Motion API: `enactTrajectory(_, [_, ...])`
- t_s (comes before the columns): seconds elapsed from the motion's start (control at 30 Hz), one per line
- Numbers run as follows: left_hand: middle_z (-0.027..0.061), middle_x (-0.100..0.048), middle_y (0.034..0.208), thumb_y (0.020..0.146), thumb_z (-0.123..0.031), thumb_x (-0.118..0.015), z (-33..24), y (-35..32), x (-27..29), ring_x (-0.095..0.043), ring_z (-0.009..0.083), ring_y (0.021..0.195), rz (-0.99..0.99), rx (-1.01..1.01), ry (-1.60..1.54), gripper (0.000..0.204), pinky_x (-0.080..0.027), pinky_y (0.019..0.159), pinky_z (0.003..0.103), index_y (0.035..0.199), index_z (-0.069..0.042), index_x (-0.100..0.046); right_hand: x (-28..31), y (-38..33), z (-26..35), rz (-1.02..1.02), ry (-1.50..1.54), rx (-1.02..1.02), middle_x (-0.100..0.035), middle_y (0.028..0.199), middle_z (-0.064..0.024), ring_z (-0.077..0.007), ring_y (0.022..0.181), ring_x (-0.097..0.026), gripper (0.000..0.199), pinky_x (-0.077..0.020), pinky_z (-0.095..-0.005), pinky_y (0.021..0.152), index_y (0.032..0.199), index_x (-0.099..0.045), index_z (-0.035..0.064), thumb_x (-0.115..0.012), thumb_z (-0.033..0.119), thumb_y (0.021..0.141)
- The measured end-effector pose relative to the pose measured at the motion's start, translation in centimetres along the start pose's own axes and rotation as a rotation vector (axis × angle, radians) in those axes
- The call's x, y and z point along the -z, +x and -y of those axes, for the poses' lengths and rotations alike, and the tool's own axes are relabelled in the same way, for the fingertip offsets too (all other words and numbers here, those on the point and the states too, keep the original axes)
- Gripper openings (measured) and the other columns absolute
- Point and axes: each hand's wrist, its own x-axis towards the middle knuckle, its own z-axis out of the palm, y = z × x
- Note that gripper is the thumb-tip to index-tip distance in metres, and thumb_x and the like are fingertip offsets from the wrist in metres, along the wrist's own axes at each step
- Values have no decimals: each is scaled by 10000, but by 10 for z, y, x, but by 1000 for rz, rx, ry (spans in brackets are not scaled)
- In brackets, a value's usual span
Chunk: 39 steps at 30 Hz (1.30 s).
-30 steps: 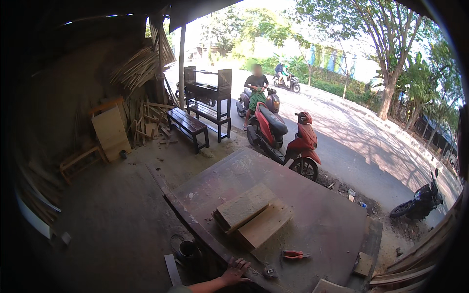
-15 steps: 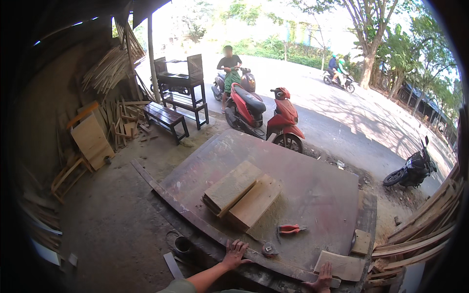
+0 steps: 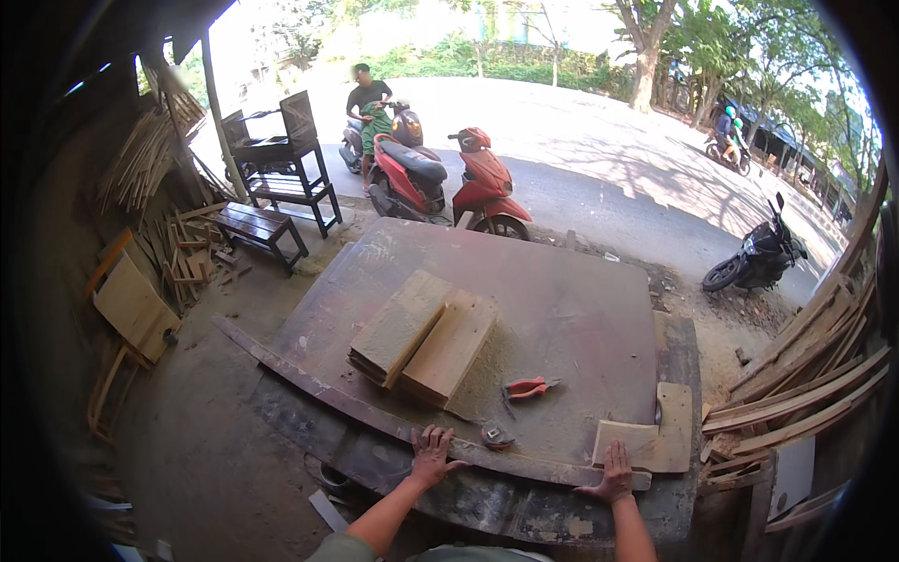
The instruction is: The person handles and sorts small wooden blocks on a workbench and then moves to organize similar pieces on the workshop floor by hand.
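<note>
My left hand [image 3: 434, 457] lies with spread fingers on a long, narrow wooden strip [image 3: 318, 391] along the table's near edge. Near the strip's right end rests my right hand [image 3: 613, 473], fingers stretched out, their tips over a light board [image 3: 632, 437]. That board meets or overlaps another pale piece of wood [image 3: 675, 426]; which, I cannot tell. Just beyond my left hand is a tape measure [image 3: 496, 436]. Red-handled pliers [image 3: 530, 387] lie farther in. Two dusty stacks of boards [image 3: 405, 323], [image 3: 456, 347] sit side by side at the middle of the reddish tabletop [image 3: 581, 318].
Wood scraps [image 3: 192, 253] and a dark bench [image 3: 267, 225] stand at the left. A red scooter [image 3: 487, 183] is parked beyond the table, near a standing person [image 3: 368, 98]. Long timber pieces [image 3: 805, 393] crowd the right side, with a black motorbike [image 3: 758, 248] behind.
My view has shifted, so the table sits higher and farther left in it. Both hands stay on the strip, slightly farther apart in the picture. A motorbike with riders has moved right along the road.
</note>
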Motion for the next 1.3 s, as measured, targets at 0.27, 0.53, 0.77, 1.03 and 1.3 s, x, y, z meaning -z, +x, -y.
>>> enactTrajectory(0.27, [113, -390, 1419, 775, -744, -677, 1, 25, 4, -277, 338, 1439, -9, 0, -20, 993, -53, 1196, 693, 1505, -127, -407, 1, 18, -5, -4, -18, -22, -417, 1513, -379, -531, 1435, -388, 1325, -295, -592, 1207, 1351, -511, -149, -805, 831, 509])
enactTrajectory(0.53, [120, -405, 1436, 750, -733, -707, 7, 20, -8, -289, 351, 1447, 27, 16, -27, 996, -68, 1205, 681, 1489, -128, -422, -4, 22, 2, 29, 6, -55, -406, 1526, -362, -501, 1470, -347, 1312, -269, -562, 1233, 1388, -491, -137, -784, 832, 554])
enactTrajectory(0.77, [109, -409, 1428, 747, -696, -739, -4, 28, -8, -307, 340, 1440, -9, -16, -2, 945, -77, 1216, 641, 1450, -140, -440, 7, 11, -3, -9, -56, -50, -411, 1528, -351, -486, 1472, -351, 1345, -255, -545, 1246, 1412, -458, -155, -719, 877, 590])
enactTrajectory(1.03, [160, -398, 1432, 711, -765, -724, 12, 21, -12, -302, 367, 1441, -5, 14, 47, 1015, -86, 1194, 696, 1413, -85, -451, 2, 20, 12, 12, -20, -63, -377, 1558, -330, -490, 1477, -334, 1360, -253, -537, 1247, 1459, -416, -130, -768, 842, 575])
enactTrajectory(1.3, [187, -425, 1463, 666, -908, -620, -1, 15, -9, -321, 393, 1448, 137, 12, 160, 1149, -126, 1144, 762, 1422, -56, -471, -24, -29, 11, 119, 13, -129, -368, 1539, -369, -523, 1474, -302, 1311, -273, -533, 1230, 1456, -404, -150, -724, 825, 640])
